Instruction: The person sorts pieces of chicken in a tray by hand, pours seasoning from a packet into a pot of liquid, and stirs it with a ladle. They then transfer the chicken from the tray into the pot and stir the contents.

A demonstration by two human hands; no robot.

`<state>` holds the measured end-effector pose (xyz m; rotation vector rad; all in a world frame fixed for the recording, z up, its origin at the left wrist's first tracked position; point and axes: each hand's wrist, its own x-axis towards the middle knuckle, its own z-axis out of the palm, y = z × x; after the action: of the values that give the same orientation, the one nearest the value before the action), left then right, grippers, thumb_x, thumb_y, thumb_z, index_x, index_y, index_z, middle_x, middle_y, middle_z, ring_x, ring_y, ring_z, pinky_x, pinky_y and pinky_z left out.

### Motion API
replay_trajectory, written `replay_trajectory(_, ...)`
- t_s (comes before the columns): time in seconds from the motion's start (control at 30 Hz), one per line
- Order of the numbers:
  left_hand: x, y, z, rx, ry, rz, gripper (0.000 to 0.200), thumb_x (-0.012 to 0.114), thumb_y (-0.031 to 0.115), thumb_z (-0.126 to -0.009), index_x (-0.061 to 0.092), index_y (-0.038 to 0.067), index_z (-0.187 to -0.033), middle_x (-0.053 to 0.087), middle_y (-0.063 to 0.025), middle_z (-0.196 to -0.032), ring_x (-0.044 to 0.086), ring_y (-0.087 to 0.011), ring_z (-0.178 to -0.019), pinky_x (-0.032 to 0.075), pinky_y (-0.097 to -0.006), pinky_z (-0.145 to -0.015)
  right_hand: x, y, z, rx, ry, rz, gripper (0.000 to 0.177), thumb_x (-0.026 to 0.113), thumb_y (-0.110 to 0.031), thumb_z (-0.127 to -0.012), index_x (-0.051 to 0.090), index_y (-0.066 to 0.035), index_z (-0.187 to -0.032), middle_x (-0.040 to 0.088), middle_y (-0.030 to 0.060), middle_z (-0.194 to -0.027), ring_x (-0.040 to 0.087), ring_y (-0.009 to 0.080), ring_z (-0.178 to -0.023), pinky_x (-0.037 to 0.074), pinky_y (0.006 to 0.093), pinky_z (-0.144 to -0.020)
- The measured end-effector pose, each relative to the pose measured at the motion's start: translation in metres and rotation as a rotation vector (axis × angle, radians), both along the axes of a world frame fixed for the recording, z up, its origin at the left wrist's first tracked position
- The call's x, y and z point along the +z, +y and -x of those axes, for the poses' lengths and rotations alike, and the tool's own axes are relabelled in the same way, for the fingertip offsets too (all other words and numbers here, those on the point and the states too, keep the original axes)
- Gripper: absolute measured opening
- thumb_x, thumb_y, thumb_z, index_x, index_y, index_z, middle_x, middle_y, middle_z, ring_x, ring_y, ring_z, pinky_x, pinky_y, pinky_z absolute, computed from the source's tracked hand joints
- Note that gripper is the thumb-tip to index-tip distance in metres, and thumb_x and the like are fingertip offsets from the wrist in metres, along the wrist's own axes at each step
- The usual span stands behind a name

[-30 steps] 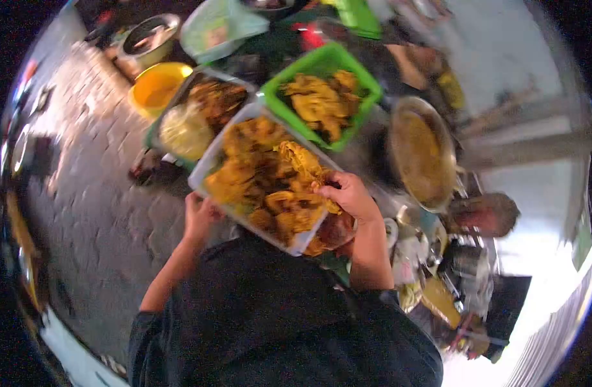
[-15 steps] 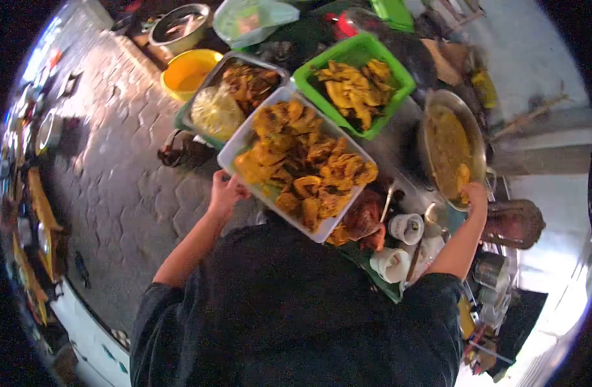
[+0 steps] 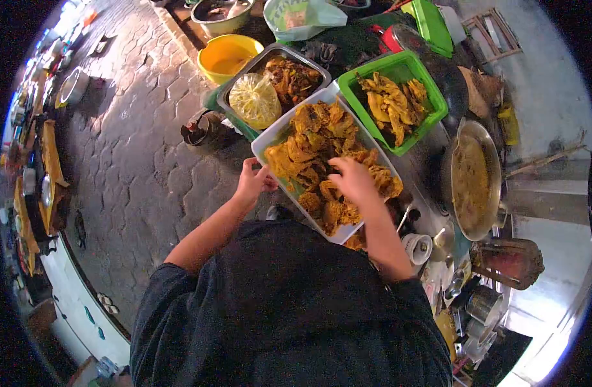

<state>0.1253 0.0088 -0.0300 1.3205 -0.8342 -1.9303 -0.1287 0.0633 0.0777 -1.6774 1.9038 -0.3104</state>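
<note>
A white rectangular tray (image 3: 284, 119) full of yellow-coated chicken pieces (image 3: 311, 132) lies in front of my body. My left hand (image 3: 251, 186) is at the tray's near left side, fingers curled at its rim. Over the tray, my right hand (image 3: 357, 182) reaches down with bent, parted fingertips touching the pieces; no piece is clearly gripped. To the right stands an oval metal pan (image 3: 474, 177) of yellowish-brown liquid. Beyond the tray, a green basin (image 3: 439, 84) holds more yellow chicken.
A metal tray (image 3: 318, 68) holds dark cooked pieces and a tied plastic bag (image 3: 254, 100). Behind it stand a yellow bowl (image 3: 209, 58) and a metal pot (image 3: 218, 26). Near my right arm are a white cup (image 3: 416, 248) and utensils. Paved floor (image 3: 148, 174) lies left.
My right hand has moved left from the pan to the chicken in the white tray. The yellow piece at its fingers earlier is no longer visible there. My left hand stays by the tray's edge.
</note>
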Motion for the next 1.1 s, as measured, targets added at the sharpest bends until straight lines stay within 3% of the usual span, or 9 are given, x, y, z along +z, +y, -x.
replay_trajectory(0.1, 0.004, 0.000, 0.003, 0.021, -0.007, -0.006, 0.038, 0.051, 0.017, -0.092, 0.026, 0.002, -0.117, 0.056, -0.0151, -0.078, 0.059, -0.0210, -0.062, 0.052, -0.0359, -0.056, -0.039, -0.024, -0.024, 0.011, 0.091, -0.237, 0.043, 0.056, -0.016, -0.085, 0.047, -0.005, -0.126, 0.044, 0.0163, -0.129, 0.050, 0.0352, -0.109, 0.043, 0.0440, -0.090)
replay_trajectory(0.2, 0.004, -0.001, 0.003, 0.001, -0.011, -0.007, 0.038, 0.050, 0.017, -0.093, 0.026, 0.002, -0.118, 0.055, -0.0147, -0.078, 0.059, -0.0216, -0.062, 0.052, -0.0357, -0.056, -0.082, -0.033, -0.034, -0.080, 0.158, -0.175, 0.041, 0.052, -0.007, -0.081, 0.049, -0.006, -0.122, 0.041, 0.0183, -0.129, 0.050, 0.0377, -0.109, 0.045, 0.0463, -0.088)
replay_trajectory(0.33, 0.003, -0.001, 0.003, 0.010, -0.024, 0.003, 0.039, 0.050, 0.016, -0.093, 0.025, 0.002, -0.119, 0.055, -0.0146, -0.077, 0.059, -0.0214, -0.061, 0.052, -0.0357, -0.055, -0.095, -0.048, -0.042, -0.101, 0.127, -0.267, 0.043, 0.051, -0.004, -0.081, 0.047, -0.005, -0.124, 0.039, 0.0194, -0.130, 0.049, 0.0388, -0.110, 0.044, 0.0465, -0.090)
replay_trajectory(0.43, 0.000, 0.001, 0.003, 0.020, -0.014, -0.005, 0.039, 0.050, 0.015, -0.092, 0.024, 0.001, -0.119, 0.055, -0.0144, -0.077, 0.059, -0.0212, -0.061, 0.052, -0.0356, -0.054, -0.098, -0.053, -0.043, -0.052, 0.205, -0.293, 0.052, 0.055, -0.007, -0.084, 0.039, -0.008, -0.133, 0.030, 0.0188, -0.139, 0.048, 0.0366, -0.113, 0.045, 0.0450, -0.092)
replay_trajectory(0.63, -0.016, 0.000, 0.005, 0.041, -0.052, 0.027, 0.041, 0.051, 0.013, -0.092, 0.023, 0.001, -0.121, 0.054, -0.0126, -0.072, 0.058, -0.0215, -0.057, 0.050, -0.0359, -0.051, -0.099, -0.061, -0.039, -0.062, 0.133, -0.279, 0.050, 0.058, -0.008, -0.078, 0.046, -0.009, -0.127, 0.042, 0.0183, -0.128, 0.049, 0.0371, -0.111, 0.044, 0.0468, -0.090)
replay_trajectory(0.9, -0.018, 0.000, 0.003, 0.016, -0.015, 0.022, 0.041, 0.050, 0.014, -0.092, 0.023, 0.001, -0.121, 0.055, -0.0136, -0.074, 0.059, -0.0220, -0.059, 0.050, -0.0371, -0.052, -0.105, -0.075, -0.037, 0.022, 0.295, -0.451, 0.050, 0.047, -0.003, -0.084, 0.044, -0.015, -0.132, 0.055, 0.0135, -0.118, 0.060, 0.0305, -0.091, 0.052, 0.0410, -0.070)
replay_trajectory(0.93, -0.019, 0.001, 0.003, 0.011, -0.011, 0.028, 0.041, 0.050, 0.014, -0.092, 0.023, 0.001, -0.121, 0.055, -0.0135, -0.074, 0.059, -0.0219, -0.059, 0.050, -0.0366, -0.052, -0.112, -0.073, -0.036, 0.075, 0.359, -0.327, 0.053, 0.048, -0.004, -0.084, 0.042, -0.017, -0.135, 0.057, 0.0137, -0.116, 0.061, 0.0290, -0.085, 0.052, 0.0402, -0.066)
replay_trajectory(1.07, -0.015, 0.000, 0.001, -0.013, -0.016, 0.020, 0.041, 0.050, 0.015, -0.092, 0.023, 0.002, -0.121, 0.056, -0.0135, -0.074, 0.059, -0.0215, -0.059, 0.050, -0.0352, -0.052, -0.120, -0.075, -0.033, 0.084, 0.365, -0.233, 0.052, 0.049, -0.004, -0.084, 0.043, -0.016, -0.134, 0.059, 0.0145, -0.112, 0.062, 0.0286, -0.083, 0.052, 0.0405, -0.065)
replay_trajectory(1.1, -0.015, 0.000, 0.001, -0.013, -0.017, 0.022, 0.041, 0.050, 0.015, -0.092, 0.023, 0.002, -0.121, 0.056, -0.0135, -0.074, 0.059, -0.0215, -0.059, 0.050, -0.0352, -0.052, -0.110, -0.080, -0.036, 0.078, 0.351, -0.328, 0.052, 0.050, -0.005, -0.083, 0.044, -0.016, -0.133, 0.059, 0.0147, -0.112, 0.061, 0.0285, -0.087, 0.052, 0.0401, -0.069)
